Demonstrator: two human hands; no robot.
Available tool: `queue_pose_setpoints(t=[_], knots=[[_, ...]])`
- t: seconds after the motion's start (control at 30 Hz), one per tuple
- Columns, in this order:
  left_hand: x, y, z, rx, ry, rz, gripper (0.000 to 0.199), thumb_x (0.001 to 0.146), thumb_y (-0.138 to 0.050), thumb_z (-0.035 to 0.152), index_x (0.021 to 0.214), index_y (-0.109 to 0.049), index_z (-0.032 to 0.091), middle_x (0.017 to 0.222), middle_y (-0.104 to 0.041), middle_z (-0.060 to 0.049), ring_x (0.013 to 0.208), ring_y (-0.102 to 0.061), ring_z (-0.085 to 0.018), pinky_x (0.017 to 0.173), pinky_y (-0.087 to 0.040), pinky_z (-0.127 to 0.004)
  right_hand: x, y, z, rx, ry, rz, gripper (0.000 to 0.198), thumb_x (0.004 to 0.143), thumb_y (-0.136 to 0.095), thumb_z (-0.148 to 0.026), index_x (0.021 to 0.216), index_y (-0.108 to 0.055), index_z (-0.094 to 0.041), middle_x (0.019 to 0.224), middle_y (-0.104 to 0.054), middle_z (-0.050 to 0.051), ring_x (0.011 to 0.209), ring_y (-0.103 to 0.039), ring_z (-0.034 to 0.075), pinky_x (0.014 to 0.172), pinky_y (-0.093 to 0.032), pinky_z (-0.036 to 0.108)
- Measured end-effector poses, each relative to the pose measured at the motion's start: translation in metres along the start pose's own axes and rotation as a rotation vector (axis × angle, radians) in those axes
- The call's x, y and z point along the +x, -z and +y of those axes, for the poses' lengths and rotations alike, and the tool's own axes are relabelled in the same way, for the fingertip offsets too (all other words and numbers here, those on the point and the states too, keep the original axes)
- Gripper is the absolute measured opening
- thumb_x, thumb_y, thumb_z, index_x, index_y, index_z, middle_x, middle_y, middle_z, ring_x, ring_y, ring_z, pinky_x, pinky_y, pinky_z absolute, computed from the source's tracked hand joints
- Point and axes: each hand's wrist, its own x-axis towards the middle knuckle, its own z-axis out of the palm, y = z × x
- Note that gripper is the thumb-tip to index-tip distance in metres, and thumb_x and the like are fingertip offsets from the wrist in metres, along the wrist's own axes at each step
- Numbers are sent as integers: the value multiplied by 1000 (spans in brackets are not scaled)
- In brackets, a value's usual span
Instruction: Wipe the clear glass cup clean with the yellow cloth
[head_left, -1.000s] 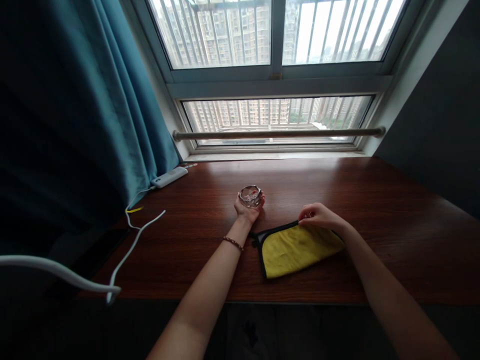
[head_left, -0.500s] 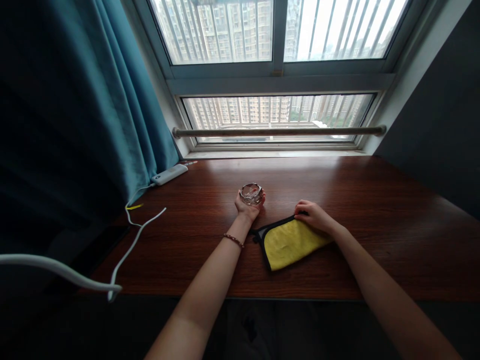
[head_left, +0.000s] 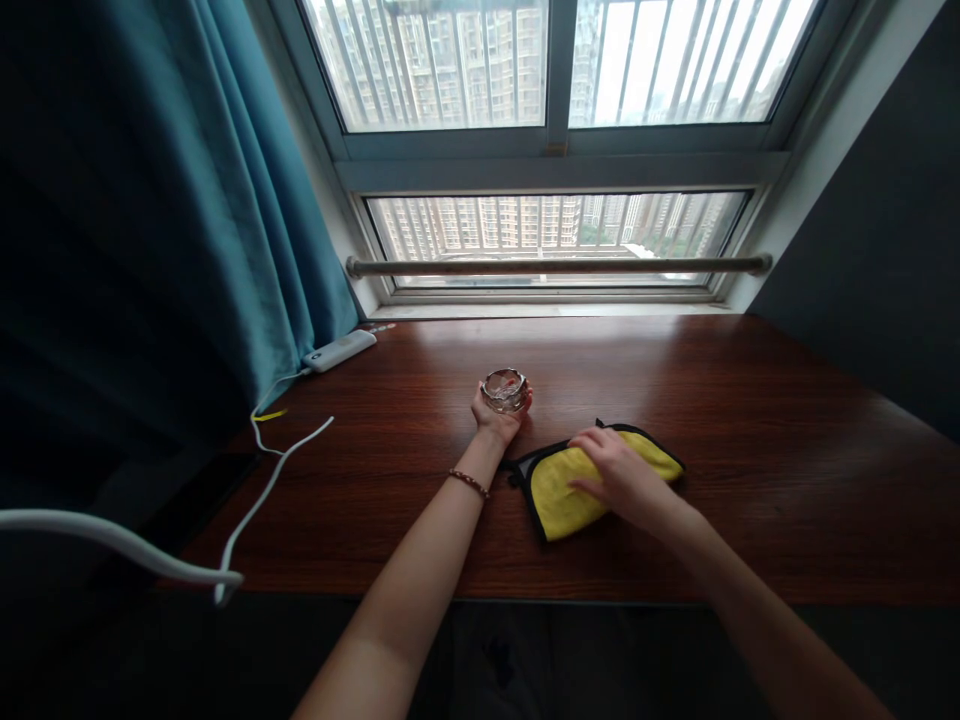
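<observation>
My left hand, with a beaded bracelet on its wrist, cups a small clear glass bowl from below and behind. The bowl has thick faceted walls and an uneven rim; whether it touches the tabletop I cannot tell. To its right, a yellow cloth with black edging lies folded on the table. My right hand is over the middle of the cloth, thumb apart from the fingers, fingertips on or just above the fabric. Part of the cloth is hidden under this hand.
The glossy brown wooden table reaches the window, where a metal rail crosses. A white power strip lies at the back left beside a blue curtain. A white cable hangs over the left front.
My right hand has released the cloth's far edge and moved left and nearer, over its middle. The cloth's right end now lies spread into view. My left hand and the bowl stay nearly still.
</observation>
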Motion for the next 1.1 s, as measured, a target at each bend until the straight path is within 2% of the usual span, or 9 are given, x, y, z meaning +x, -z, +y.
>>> queue_pose_setpoints(t=[0.1, 0.2, 0.3, 0.47, 0.57, 0.7, 0.83, 0.93, 1.1], knots=[[1, 1, 0, 1, 3, -15, 56, 74, -32, 54, 95, -56, 8, 83, -60, -18, 75, -59, -28, 55, -48, -37, -35, -32, -47, 83, 35, -53, 61, 61, -68, -37, 116, -49, -18, 119, -48, 12, 113, -39, 31, 95, -34, 44], [2, 2, 1, -2, -10, -34, 55, 74, -32, 53, 94, -57, 7, 84, -60, -18, 75, -59, -27, 56, -48, -37, -57, -66, -68, 111, -27, 94, 52, 72, -59, -22, 121, -45, -20, 126, -43, 11, 118, -35, 30, 97, -33, 48], [3, 3, 4, -26, -25, -24, 55, 74, -31, 51, 95, -57, 7, 84, -60, -19, 78, -59, -27, 57, -49, -37, -63, -81, -68, 129, -58, 217, 44, 80, -40, -9, 120, -46, -26, 123, -48, 6, 116, -41, 24, 94, -37, 47], [5, 4, 11, -80, -40, 11, 53, 75, -30, 49, 98, -57, 10, 85, -60, -18, 80, -58, -28, 57, -49, -38, -53, -71, -64, 164, -133, 179, 30, 77, -49, -19, 105, -58, -25, 114, -55, 6, 108, -48, 25, 92, -41, 43], [7, 7, 13, -90, -54, 10, 52, 75, -30, 48, 97, -57, 10, 85, -60, -17, 79, -59, -27, 57, -49, -38, -44, -58, -60, 320, -237, 238, 19, 79, -48, -26, 89, -63, -24, 96, -63, 7, 91, -58, 25, 82, -46, 41], [9, 8, 12, -75, -51, 7, 52, 74, -30, 48, 97, -58, 10, 85, -61, -17, 80, -59, -28, 57, -50, -38, -34, -31, -34, 848, -535, 514, 24, 76, -50, -40, 83, -60, -19, 78, -65, 5, 71, -62, 21, 62, -51, 33], [9, 7, 12, -48, -35, 11, 53, 73, -31, 48, 98, -57, 9, 87, -60, -18, 82, -59, -28, 59, -50, -38, -37, -11, 13, 1228, -712, 826, 27, 68, -59, -39, 84, -55, -17, 84, -63, 5, 75, -62, 18, 65, -52, 30], [10, 7, 12, -54, -39, 13, 54, 73, -31, 48, 98, -57, 8, 88, -60, -19, 83, -59, -28, 59, -50, -39, -48, -11, 40, 1167, -794, 912, 40, 64, -63, -36, 97, -52, -17, 95, -61, 7, 86, -60, 19, 72, -51, 31], [12, 9, 11, -82, -41, -19, 55, 73, -33, 51, 97, -57, 8, 87, -60, -19, 81, -59, -29, 58, -50, -39, -58, -19, 47, 789, -714, 961, 54, 67, -60, -34, 115, -44, -16, 118, -50, 13, 99, -55, 21, 85, -45, 33]])
